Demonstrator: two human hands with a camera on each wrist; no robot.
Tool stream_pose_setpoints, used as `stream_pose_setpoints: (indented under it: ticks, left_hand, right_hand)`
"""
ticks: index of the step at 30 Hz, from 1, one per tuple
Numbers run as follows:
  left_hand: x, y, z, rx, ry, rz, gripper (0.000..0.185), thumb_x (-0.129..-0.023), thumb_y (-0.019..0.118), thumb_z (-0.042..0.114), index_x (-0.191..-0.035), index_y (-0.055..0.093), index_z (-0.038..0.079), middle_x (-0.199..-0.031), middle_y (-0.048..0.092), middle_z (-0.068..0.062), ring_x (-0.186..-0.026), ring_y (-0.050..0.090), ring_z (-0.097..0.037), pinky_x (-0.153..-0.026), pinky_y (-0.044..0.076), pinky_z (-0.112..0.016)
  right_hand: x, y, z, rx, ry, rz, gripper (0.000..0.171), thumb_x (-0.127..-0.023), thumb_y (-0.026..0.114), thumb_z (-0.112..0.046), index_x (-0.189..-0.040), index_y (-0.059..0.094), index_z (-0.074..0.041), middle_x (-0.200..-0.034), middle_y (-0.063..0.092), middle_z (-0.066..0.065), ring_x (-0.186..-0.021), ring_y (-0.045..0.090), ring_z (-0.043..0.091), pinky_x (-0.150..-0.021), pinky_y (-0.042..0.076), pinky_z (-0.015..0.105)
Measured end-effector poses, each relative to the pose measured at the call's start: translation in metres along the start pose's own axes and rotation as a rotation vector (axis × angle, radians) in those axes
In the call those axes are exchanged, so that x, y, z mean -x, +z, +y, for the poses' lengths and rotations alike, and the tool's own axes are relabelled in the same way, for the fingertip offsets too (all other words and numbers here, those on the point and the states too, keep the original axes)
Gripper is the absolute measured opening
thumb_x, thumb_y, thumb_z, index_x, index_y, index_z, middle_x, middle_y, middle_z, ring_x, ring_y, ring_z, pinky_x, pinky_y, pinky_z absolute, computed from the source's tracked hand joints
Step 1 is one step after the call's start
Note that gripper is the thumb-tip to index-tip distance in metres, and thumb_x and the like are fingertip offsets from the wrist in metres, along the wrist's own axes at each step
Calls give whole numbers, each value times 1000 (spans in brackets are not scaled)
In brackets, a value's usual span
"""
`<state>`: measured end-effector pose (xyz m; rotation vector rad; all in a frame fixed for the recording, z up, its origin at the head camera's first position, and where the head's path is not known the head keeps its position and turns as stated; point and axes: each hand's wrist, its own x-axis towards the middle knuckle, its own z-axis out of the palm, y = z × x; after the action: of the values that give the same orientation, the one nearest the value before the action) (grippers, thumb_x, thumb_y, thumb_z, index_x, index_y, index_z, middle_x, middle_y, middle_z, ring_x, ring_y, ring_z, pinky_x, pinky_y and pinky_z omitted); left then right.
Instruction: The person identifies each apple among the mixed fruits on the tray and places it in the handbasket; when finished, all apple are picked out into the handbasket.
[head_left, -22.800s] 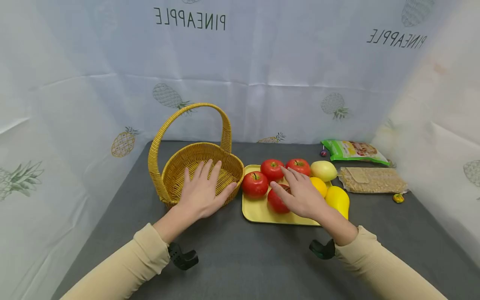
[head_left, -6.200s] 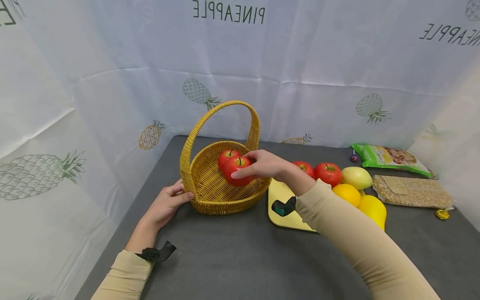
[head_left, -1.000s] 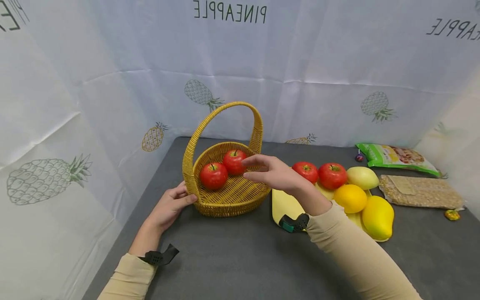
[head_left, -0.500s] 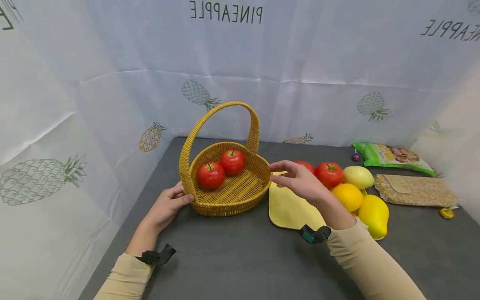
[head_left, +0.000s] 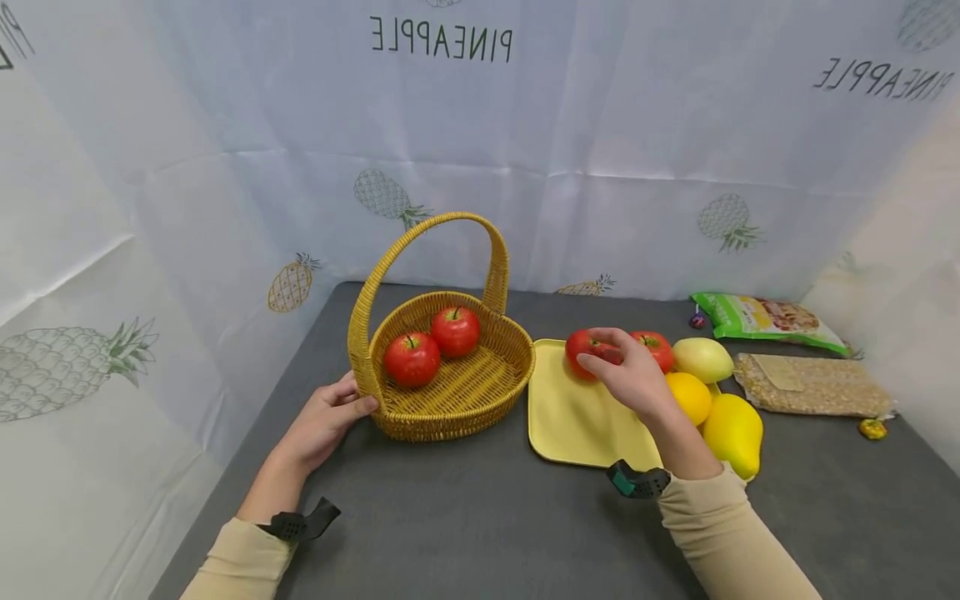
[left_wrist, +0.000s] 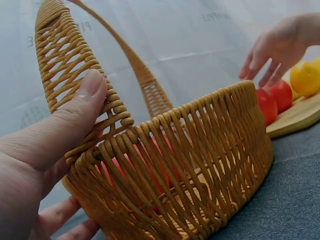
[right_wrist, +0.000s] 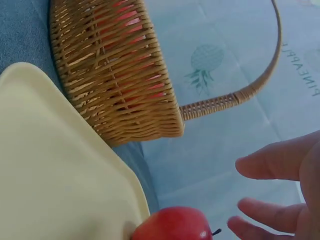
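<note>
A woven yellow basket (head_left: 450, 400) with a tall handle stands on the grey table and holds two red apples (head_left: 412, 359) (head_left: 455, 331). My left hand (head_left: 351, 397) rests against its left side. In the left wrist view its thumb (left_wrist: 75, 115) presses on the foot of the handle. To the right lies a yellow tray (head_left: 570, 421) with two more red apples (head_left: 583, 350) (head_left: 660, 348). My right hand (head_left: 611, 354) hovers over the nearer one. In the right wrist view its fingers (right_wrist: 270, 162) are spread just above that apple (right_wrist: 172, 225), holding nothing.
A pale yellow-green fruit (head_left: 702, 360), an orange (head_left: 690, 397) and a mango (head_left: 732, 433) crowd the tray's right side. Two snack bags (head_left: 765, 317) (head_left: 810, 385) and small sweets (head_left: 872, 428) lie at the right rear. Pineapple-print cloth walls close the table in.
My right hand has drawn back from the basket and moved right to the apples on the tray. Left hand and basket have stayed put.
</note>
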<state>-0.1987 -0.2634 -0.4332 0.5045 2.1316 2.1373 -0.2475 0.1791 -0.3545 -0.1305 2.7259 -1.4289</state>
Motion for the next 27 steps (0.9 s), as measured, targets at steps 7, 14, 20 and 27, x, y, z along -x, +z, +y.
stream_pose_setpoints:
  ticks: [7,14,20,27]
  left_hand:
    - [-4,0,2,33,26,-5,31,-101,64,4,-129,65,-10,-157,35,-21,-153,11,-35,-105,41,-22]
    - [-2,0,0,18,8,-4,33,-102,64,6,-130,64,-10,-159,33,-21,-154,9,-36,-105,41,-21]
    - [-1,0,1,22,9,-5,33,-102,64,5,-131,63,-11,-162,27,-23,-154,7,-36,-105,40,-21]
    - [1,1,3,20,9,1,33,-102,65,6,-131,64,-10,-163,25,-25,-154,6,-35,-105,40,-20]
  right_hand:
    - [-6,-1,4,125,-4,72,70,-99,68,-35,-157,39,-10,-157,37,23,-140,35,45,-109,34,65]
    - [-15,4,20,135,18,36,87,-98,69,-34,-164,20,-9,-163,29,21,-143,33,44,-112,31,64]
    - [-19,3,26,140,-1,1,95,-97,69,-43,-165,13,-7,-165,23,22,-144,31,45,-112,31,65]
    - [-19,6,31,277,-74,12,87,-97,67,-49,-160,31,-3,-155,25,31,-134,37,51,-106,37,66]
